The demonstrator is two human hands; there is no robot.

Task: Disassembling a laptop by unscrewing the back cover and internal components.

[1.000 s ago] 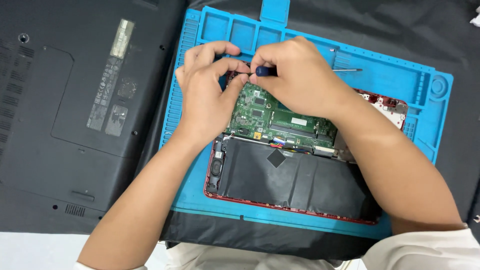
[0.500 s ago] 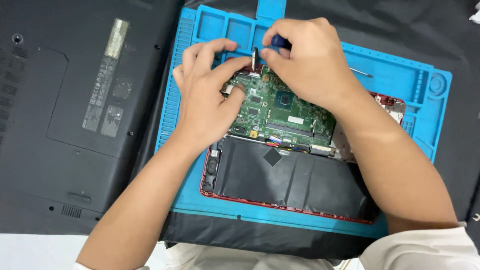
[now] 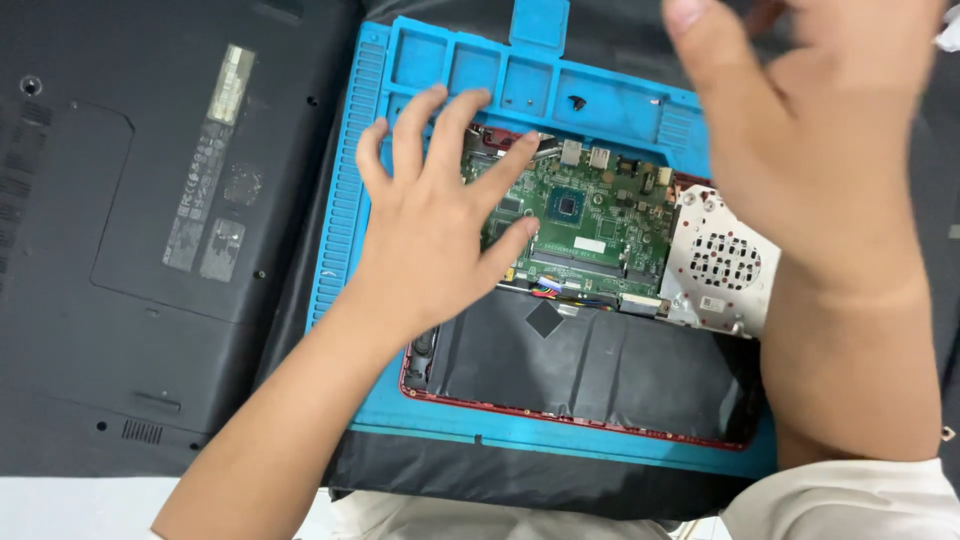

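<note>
Far out to the left of the left hand's grip lies a black laptop base cover [image 3: 150, 230], underside up. The left hand [image 3: 430, 230] now rests flat with its fingers spread wide, pinching nothing, its palm on the left edge of the opened red-edged laptop [image 3: 590, 300] and its fingertips on the green circuit board [image 3: 590, 215]. A second ago both hands were bunched together over that board's top edge, the right one working a small tool there; since then the right hand [image 3: 810, 140] has lifted up and away toward the camera, fingers loosely open and blurred, holding nothing that can be seen, so the board and the perforated metal plate [image 3: 725, 260] to its right are uncovered. The laptop lies on the blue work mat [image 3: 345, 220], long axis running left to right, its black battery [image 3: 600, 365] toward the person and the board on the far side.
</note>
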